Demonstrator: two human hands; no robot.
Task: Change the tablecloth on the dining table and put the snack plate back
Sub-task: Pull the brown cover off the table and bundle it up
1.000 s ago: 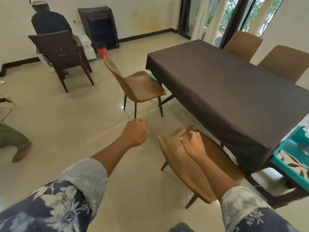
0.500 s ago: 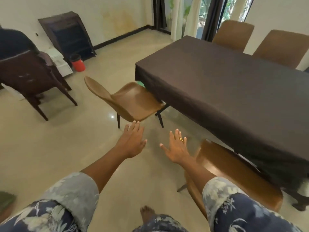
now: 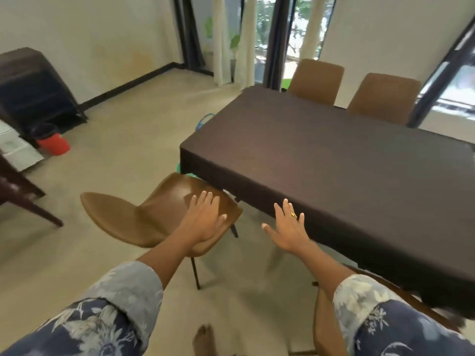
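1. A dark brown tablecloth (image 3: 334, 163) is spread flat over the dining table (image 3: 257, 116), and its edges hang down the near side and the left end.
2. The left hand (image 3: 205, 219) is held palm down with straight fingers that are close together. It is seen over the seat of a tan chair (image 3: 154, 217), which is turned away from the table's near left corner. Whether the seat is touched cannot be told.
3. The right hand (image 3: 288, 232) is held with its fingers spread and nothing is gripped. A gold ring (image 3: 293, 215) is worn on it. The fingertips are seen against the hanging near edge of the cloth, but contact cannot be told.
4. A second tan chair (image 3: 324, 317) is partly seen under the right forearm, just beside the table's near side.
5. Two more tan chairs (image 3: 317, 80) are set against the far side.
6. A red bucket (image 3: 52, 146) is seen on the floor at the left, beside a dark cabinet (image 3: 30, 86).
7. Floral sleeves (image 3: 115, 304) are worn on both arms, and a bare foot (image 3: 204, 337) is seen at the bottom edge.
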